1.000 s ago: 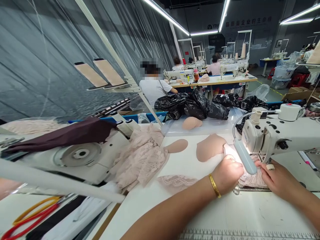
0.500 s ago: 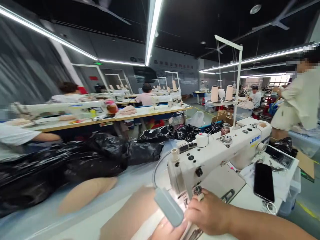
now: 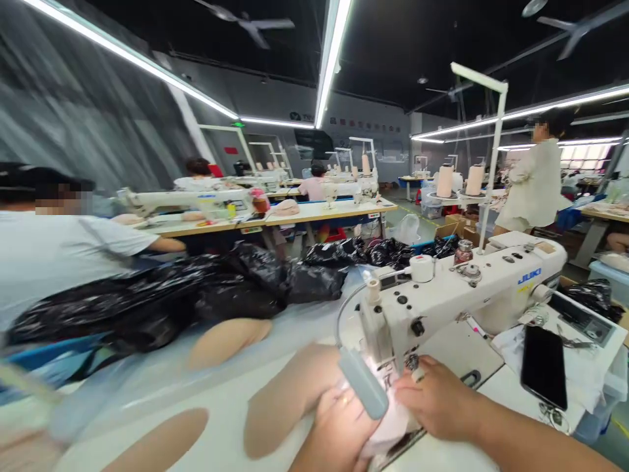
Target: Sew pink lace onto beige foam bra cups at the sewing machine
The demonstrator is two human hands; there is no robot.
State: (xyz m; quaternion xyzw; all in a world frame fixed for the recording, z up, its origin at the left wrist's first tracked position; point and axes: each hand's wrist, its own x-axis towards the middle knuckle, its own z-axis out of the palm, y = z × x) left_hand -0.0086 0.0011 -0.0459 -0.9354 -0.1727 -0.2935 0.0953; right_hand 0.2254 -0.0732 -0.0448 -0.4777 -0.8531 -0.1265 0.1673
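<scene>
I judge this to be the stitching step. The pink fabric (image 3: 393,427) lies under the foot of the sewing machine (image 3: 466,295), at 12 o'clock from my hands. My right hand (image 3: 437,406) has its fingers narrow, tips on the cloth by the needle. My left hand (image 3: 339,432), at 9 o'clock of it, rests on the cloth, but I cannot tell how its fingers lie in the glare of the lamp (image 3: 363,392). Feeding onward calls for flat, even guiding.

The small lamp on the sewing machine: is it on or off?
On. Below the lamp, the pink fabric and the left hand glow brightly.
</scene>
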